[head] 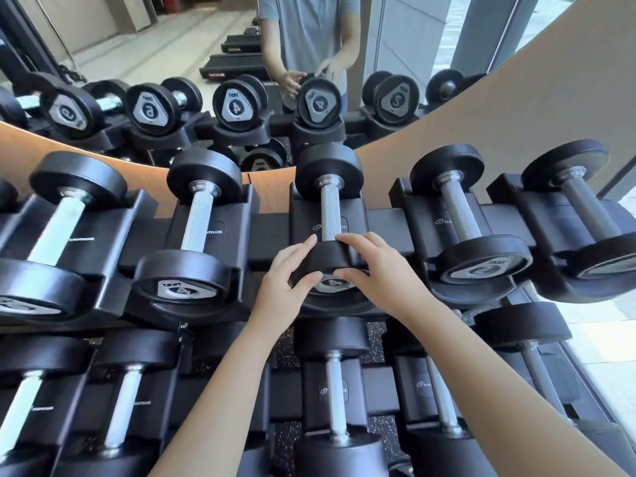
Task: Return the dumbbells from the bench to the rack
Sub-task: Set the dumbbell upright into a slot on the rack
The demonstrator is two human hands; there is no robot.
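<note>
Dumbbell [329, 215] with a 4 on its near end plate lies in a black saddle [303, 218] on the top tier of the rack [270, 241], knurled handle pointing away toward the mirror [172, 46]. Both hands grip its near head. The left hand [287, 282] wraps the left side, thumb on the face. The right hand [377, 273] curls over the top right, thumb pressed beside the numeral.

The left neighbour [182, 266] also reads 4, and its saddle carries white lettering ending "UTILUS.", likely Nautilus. The right neighbour [481, 259] shows a 2. A small round logo sits on the saddle under the gripped handle, its wording too blurred to read. In the mirror the end plates appear reversed: 4, 4 and 2 are legible.

Open gaps of bare rail separate the held weight from both neighbours. Its far head stands just in front of the wooden panel [516, 108] framing the mirror. Beneath the forearms a lower-tier dumbbell [334, 390] lies directly under the same position.
</note>
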